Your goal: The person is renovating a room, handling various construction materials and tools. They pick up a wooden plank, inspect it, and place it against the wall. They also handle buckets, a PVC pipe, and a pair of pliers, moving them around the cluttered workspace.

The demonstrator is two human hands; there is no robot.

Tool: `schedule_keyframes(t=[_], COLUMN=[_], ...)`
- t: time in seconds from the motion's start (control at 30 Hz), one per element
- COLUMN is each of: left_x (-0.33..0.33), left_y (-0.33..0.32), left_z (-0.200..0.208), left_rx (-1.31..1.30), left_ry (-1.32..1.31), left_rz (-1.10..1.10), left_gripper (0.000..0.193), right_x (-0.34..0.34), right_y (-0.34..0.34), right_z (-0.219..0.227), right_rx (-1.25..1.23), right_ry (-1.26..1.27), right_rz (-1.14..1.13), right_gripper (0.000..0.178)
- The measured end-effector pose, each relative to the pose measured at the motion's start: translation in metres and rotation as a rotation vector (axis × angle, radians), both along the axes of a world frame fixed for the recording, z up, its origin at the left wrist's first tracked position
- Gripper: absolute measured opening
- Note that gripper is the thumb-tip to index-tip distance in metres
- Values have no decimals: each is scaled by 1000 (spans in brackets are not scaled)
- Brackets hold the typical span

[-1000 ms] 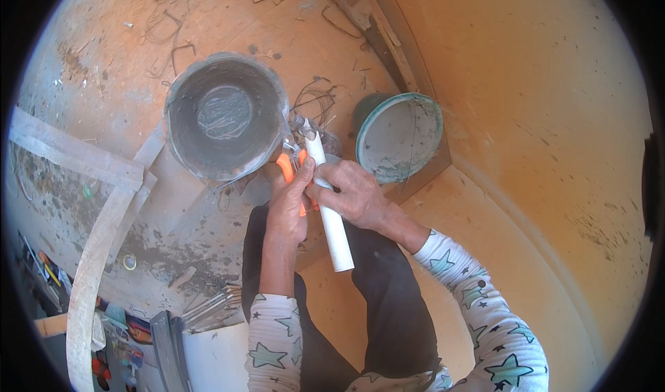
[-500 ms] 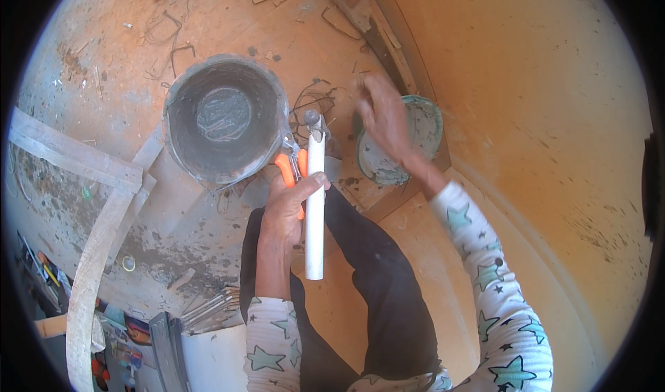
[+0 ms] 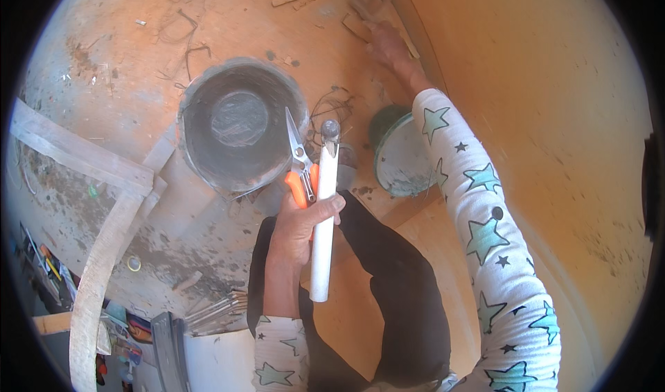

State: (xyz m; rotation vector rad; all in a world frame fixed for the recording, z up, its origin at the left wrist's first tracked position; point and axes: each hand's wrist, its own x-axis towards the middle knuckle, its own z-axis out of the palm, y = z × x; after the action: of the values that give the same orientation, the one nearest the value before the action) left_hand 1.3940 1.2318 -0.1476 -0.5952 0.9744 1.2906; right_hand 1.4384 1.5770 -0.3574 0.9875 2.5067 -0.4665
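My left hand [image 3: 294, 227] is closed around a white pipe [image 3: 323, 243] and a pair of snips [image 3: 300, 177] with orange handles. Held side by side, both tools point away from me, and the snips' blades stand apart from the pipe. The pipe's far end is notched, with a grey rounded lump [image 3: 330, 130] at it. My right arm is stretched out to the far right, where my right hand [image 3: 392, 48] is over a handsaw [image 3: 371, 3] lying by the wall. Its fingers are blurred and partly hidden, so their grip is unclear.
A dark mortar-stained bucket [image 3: 241, 118] stands left of the pipe. Right of it, a green-rimmed bowl [image 3: 402, 158] sits partly behind my right sleeve. Wooden boards [image 3: 80, 151] lie at the left, with thin wire [image 3: 332, 104] beyond the pipe. An orange-brown wall [image 3: 547, 115] rises at right.
My right hand has moved away from above the bowl, farther out to the handsaw. The left hand still holds the pipe and snips, with the snips' blades now showing more fully.
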Motion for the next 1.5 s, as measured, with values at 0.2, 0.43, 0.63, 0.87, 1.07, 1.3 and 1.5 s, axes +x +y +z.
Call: schedule_keyframes(t=[0.2, 0.43, 0.63, 0.87, 1.07, 1.3, 1.5], left_x=[-10, -19, -24, -24, -20, -16, 0], left_y=[-3, -2, -10, -13, -10, -19, -38], left_z=[5, 10, 8, 1, -5, -10, 9], left_rx=[108, 121, 64, 42, 64, 125, 223], left_ry=[3, 44, 74, 115, 91, -24, -121], left_rz=[59, 85, 134, 183, 237, 373, 565], left_gripper=[54, 49, 47, 45, 46, 41, 35], right_x=[-24, -22, -21, -21, -7, -9, 12], right_y=[16, 43, 9, -37, -25, -53, -111], right_z=[-15, -46, -38, 36, 107, 220, 300], right_rx=[-69, -220, -214, -81, -138, -272, -399], right_ry=[-33, 55, 288, 527, 660, 948, 851], right_rz=[-36, -103, -75, -309, -260, -360, -426], right_gripper=[62, 54, 46, 17, 11, 13, 18])
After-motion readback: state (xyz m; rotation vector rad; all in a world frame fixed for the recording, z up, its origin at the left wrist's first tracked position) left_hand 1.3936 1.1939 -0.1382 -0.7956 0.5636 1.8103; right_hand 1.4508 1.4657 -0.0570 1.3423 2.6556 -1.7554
